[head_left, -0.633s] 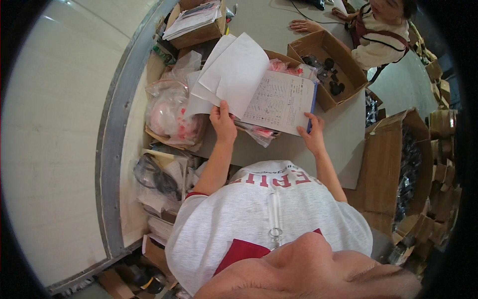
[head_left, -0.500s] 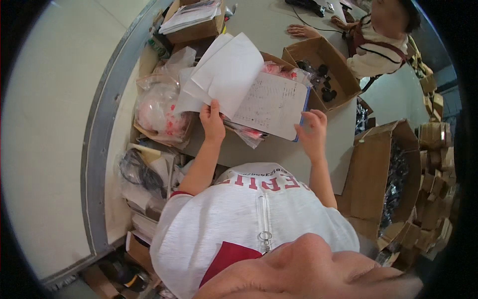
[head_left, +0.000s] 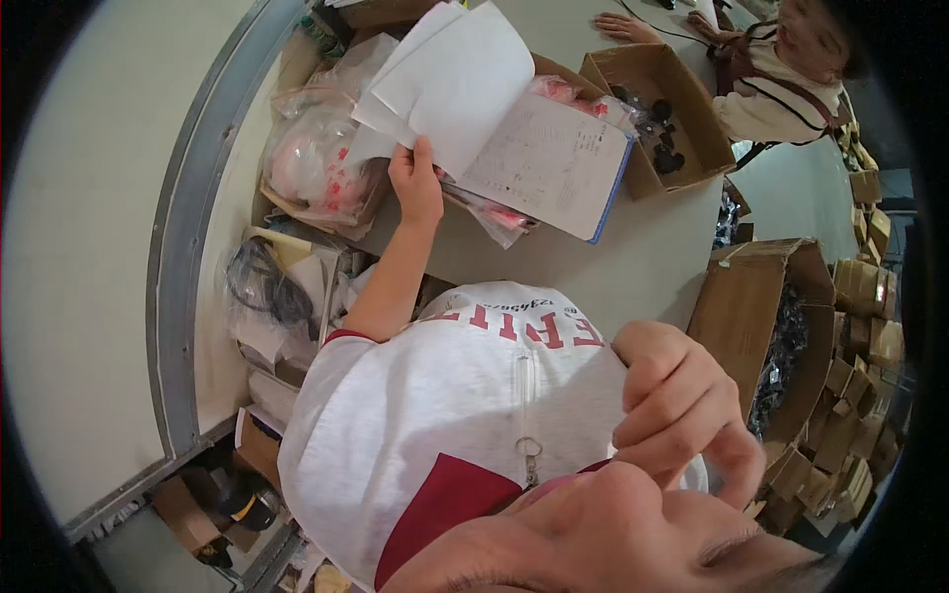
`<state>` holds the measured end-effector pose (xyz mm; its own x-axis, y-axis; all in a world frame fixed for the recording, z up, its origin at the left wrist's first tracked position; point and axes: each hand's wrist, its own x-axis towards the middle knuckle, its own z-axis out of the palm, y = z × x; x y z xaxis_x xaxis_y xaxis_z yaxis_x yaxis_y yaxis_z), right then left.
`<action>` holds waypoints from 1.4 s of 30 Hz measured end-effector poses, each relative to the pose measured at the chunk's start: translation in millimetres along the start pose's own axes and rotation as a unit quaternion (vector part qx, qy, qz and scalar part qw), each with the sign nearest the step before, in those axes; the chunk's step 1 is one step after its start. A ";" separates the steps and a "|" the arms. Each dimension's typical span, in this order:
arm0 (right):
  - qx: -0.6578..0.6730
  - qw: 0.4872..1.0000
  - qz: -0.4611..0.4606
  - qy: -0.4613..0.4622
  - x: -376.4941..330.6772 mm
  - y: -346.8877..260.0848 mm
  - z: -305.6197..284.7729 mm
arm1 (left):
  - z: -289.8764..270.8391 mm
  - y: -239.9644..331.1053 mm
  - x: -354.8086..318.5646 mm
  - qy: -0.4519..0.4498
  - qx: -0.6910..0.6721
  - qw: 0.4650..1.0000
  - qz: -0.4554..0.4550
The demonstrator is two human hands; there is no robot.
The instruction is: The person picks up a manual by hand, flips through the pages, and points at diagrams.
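My left hand (head_left: 417, 183) is closed on the lower edge of several white paper sheets (head_left: 476, 79), thumb on top, holding them folded up and back. Beneath them, a blue clipboard (head_left: 612, 203) carries more pages; its top sheet (head_left: 554, 158) bears rows of writing. The clipboard rests at a slant over a box of pink-and-clear plastic bags (head_left: 504, 219). My right hand (head_left: 682, 400) is raised close to me, above the right side of my shirt, away from the papers. Its fingers are curled in, and nothing shows in them.
An open carton with black parts (head_left: 647, 173) stands right of the clipboard. Bagged goods (head_left: 321, 163) fill a box at left. A large carton of dark wrapped pieces (head_left: 741, 316) stands at right. Across the table (head_left: 593, 267), another person's hand (head_left: 627, 28) rests on the surface.
My right hand has left the clipboard's right edge and come up close to me, its fingers curling. My left hand still holds the sheets back. The view has shifted slightly.
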<state>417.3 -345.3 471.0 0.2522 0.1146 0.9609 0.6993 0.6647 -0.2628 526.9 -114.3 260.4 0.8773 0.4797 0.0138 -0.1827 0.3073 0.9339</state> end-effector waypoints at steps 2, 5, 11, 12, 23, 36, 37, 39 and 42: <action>-0.005 1.000 -0.005 0.015 -0.3 -1.4 1.9 | -3.7 3.2 0.8 -0.005 0.027 0.999 0.017; 0.032 0.999 -0.006 -0.007 -1.0 0.4 1.0 | -15.9 0.3 8.7 0.004 0.042 0.997 0.066; 0.052 0.998 0.011 -0.037 -6.7 3.2 -5.0 | -26.6 3.1 13.7 0.044 0.076 0.992 0.089; 0.076 0.996 0.031 -0.045 -8.8 2.8 -8.2 | -31.8 -0.6 19.2 0.056 0.108 0.984 0.133; -0.309 0.783 0.527 -0.118 -137.3 95.4 -82.5 | -30.9 -21.4 30.9 0.178 0.328 0.901 0.223; -0.483 0.633 0.516 -0.316 -191.3 103.8 -97.8 | -25.7 -57.6 38.3 0.399 0.226 0.868 0.190; -0.470 0.652 0.509 -0.309 -193.7 103.1 -101.5 | -26.8 -57.8 40.7 0.402 0.225 0.867 0.190; -0.458 0.662 0.503 -0.315 -196.9 104.5 -105.3 | -33.0 -57.3 47.6 0.395 0.097 0.903 0.142; -0.440 0.668 0.505 -0.324 -195.6 107.7 -106.6 | -22.9 -66.2 54.5 0.453 0.151 0.858 0.189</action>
<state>514.6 -374.8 245.4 0.7494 0.6619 0.0157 0.5856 -0.6516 -0.4822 576.6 -89.7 191.1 0.0503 0.9822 0.1810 -0.1346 -0.1729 0.9757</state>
